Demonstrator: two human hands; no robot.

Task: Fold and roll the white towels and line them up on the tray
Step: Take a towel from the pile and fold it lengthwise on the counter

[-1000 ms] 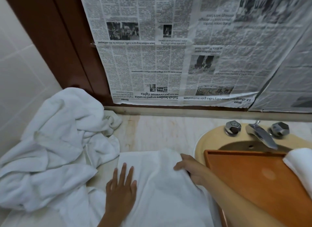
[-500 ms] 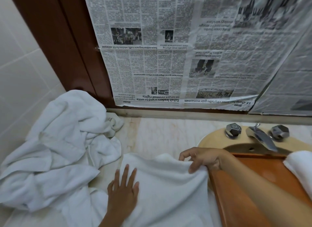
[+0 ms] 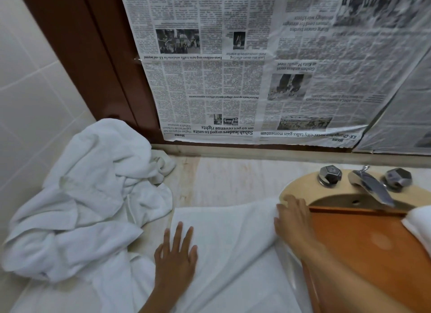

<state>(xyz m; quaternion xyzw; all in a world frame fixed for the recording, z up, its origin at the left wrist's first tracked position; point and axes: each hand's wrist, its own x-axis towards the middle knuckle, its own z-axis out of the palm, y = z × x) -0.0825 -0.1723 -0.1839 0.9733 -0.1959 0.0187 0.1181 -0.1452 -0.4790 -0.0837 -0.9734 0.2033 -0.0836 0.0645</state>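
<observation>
Head view: our left hand [image 3: 176,258] and right hand [image 3: 291,219] press flat, fingers spread, on the towel [image 3: 233,242] — folding step; next, roll toward the tray [image 3: 373,254].

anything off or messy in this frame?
Yes: newspaper is stuck upside down over the wall panel behind the counter. A crumpled heap of white towels sits unfolded at the left. The wooden tray rests across the sink basin.

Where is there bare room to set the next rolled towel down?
Most of the wooden tray is bare, between the right hand and a rolled towel at its right edge. Counter strip under the newspaper is bare. Left is crowded by the towel heap.
</observation>
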